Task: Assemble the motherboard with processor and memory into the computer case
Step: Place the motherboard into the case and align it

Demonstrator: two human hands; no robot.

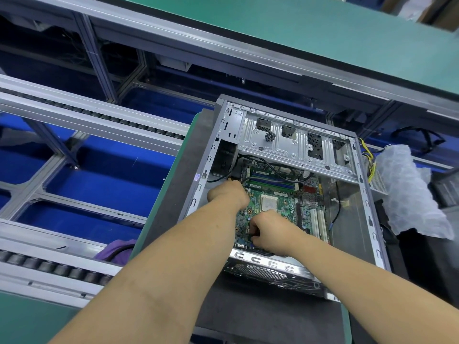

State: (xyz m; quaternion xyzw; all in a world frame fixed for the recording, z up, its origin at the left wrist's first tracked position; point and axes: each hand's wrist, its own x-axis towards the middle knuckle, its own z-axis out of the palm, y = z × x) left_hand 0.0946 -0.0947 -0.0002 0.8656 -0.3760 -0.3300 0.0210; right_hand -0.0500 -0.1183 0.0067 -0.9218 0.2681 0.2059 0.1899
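conveyor (82,120): roller tracks run along the 9 o'clock side of the view, beside the work spot, probably so that cases can be slid in and out.
cloth (116,248): a purple bundle lies at 8 o'clock, just beside the pad, out of the way of the work.
surface (29,316): green top with a dark pad (173,202) under the case, likely laid there to cushion the metal and keep it from sliding.
case (370,219): lies on its side with the open face up, so the board can be lowered in flat; its perforated rear panel faces 6 o'clock, the drive cage sits at 12 o'clock.
left hand (229,194): curled, knuckles up, at the board's 9 o'clock edge next to a black cable; whether it grips the board edge or the cable I cannot tell.
board (285,207): inside the case, flat on the floor, the task's main thing; memory (270,181) is seated at its 12 o'clock end, the processor (268,203) in the centre.
right hand (268,232): fingers curled and pinching the board's 6 o'clock edge near the rear ports, by the look of it nudging the ports into the rear panel while the other hand steadies.
loose cable (336,207): hangs at 3 o'clock over bare case floor, clear of the board.
wrap (407,192): bubble sheet lies outside the case at 3 o'clock, probably the board's discarded packing.
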